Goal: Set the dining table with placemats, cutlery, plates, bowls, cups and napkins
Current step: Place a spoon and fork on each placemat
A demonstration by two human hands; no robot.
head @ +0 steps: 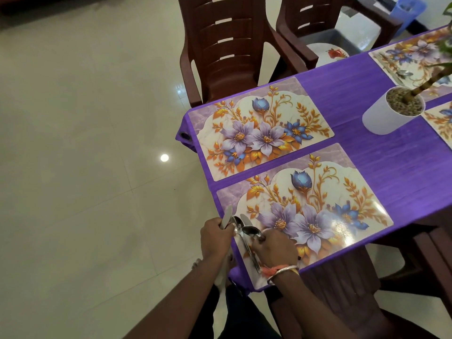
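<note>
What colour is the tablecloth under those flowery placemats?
The tablecloth is purple, with faint darker streaks; the head view shows it best.

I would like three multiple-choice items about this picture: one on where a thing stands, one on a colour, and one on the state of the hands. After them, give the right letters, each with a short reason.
1. Where does the white plant pot stand?
A. on the tablecloth
B. on the floor
C. on a shelf

2. What colour are the chairs?
A. blue
B. dark brown
C. white

3. What are the left hand and the right hand doing?
A. both rest open and empty
B. both hold cutlery
C. together they carry a plate

Answers:
1 A: the pot's base sits on the purple cloth.
2 B: the chair backs and arms are dark brown.
3 B: each hand grips cutlery at the near corner of the table.
</note>
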